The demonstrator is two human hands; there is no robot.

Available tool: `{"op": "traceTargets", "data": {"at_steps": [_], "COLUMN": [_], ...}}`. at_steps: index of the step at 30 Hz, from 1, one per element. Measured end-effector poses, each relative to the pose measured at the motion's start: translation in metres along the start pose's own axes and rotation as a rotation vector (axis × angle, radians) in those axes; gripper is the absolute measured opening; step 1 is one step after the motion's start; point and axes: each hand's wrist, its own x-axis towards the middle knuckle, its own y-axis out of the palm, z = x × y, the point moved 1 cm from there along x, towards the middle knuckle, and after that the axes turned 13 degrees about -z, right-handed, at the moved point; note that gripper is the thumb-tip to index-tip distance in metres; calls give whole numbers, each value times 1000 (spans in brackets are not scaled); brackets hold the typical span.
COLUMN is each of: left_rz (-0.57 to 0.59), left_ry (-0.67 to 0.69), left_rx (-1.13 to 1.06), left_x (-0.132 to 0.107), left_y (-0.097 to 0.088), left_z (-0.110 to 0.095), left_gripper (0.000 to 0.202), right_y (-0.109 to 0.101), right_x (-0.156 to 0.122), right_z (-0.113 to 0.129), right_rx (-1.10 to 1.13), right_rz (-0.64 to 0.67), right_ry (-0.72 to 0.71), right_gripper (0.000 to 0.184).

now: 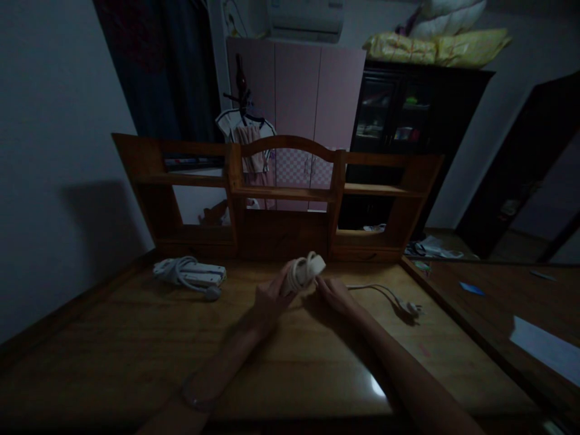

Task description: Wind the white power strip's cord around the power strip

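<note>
My left hand point(270, 297) grips a white power strip point(304, 270) with its cord wound around it, held a little above the wooden desk point(136, 344). My right hand point(334, 292) is closed on the loose stretch of the same white cord, just right of the strip. From there the cord point(376, 289) trails right across the desk to its plug point(410, 309). A second white power strip point(190, 273), wrapped in its own cord, lies on the desk to the left.
A wooden shelf unit point(281, 193) stands along the desk's far edge. A dark side table point(498, 308) with a white sheet point(544, 347) adjoins on the right. Behind are a pink wardrobe point(308, 96) and a dark cabinet point(399, 121). The room is dim.
</note>
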Motion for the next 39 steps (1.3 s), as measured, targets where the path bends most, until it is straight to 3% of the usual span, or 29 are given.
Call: {"op": "traceTargets", "data": {"at_steps": [3,5,10,15,21,27,34,39], "left_rz": [-165,-220,-241,-154,-62,51,193,299], "left_ry": [-315,-429,-537,-539,-473,-399,-163,54], "left_rx": [63,66,178,270,415,519,632,572], "left_x": [7,12,19,19,18,18,8,2], "left_y": [2,2,-2,-2,-3,-4,3,7], "left_z": [15,23,32,33,25,16,12,5], "left_gripper": [62,64,63,66,70,75,73,76], "right_y": [1,4,9,-11,-26,-27,-25,-33], "right_x": [-1,-3,-6,-8,-10,-12,-14,-12], "right_z": [7,14,31,39,42,51,55,52], "right_rx": [-21,-64,-200,-281,-280,-272,-277,-234], "right_rz": [33,23,-62,-176,-255,-225,-188,-254], "right_ry": [-34,-92,-229,-376,-484,-636,-702,-739], "right_gripper": [48,41,22,14,17,13,9,11]}}
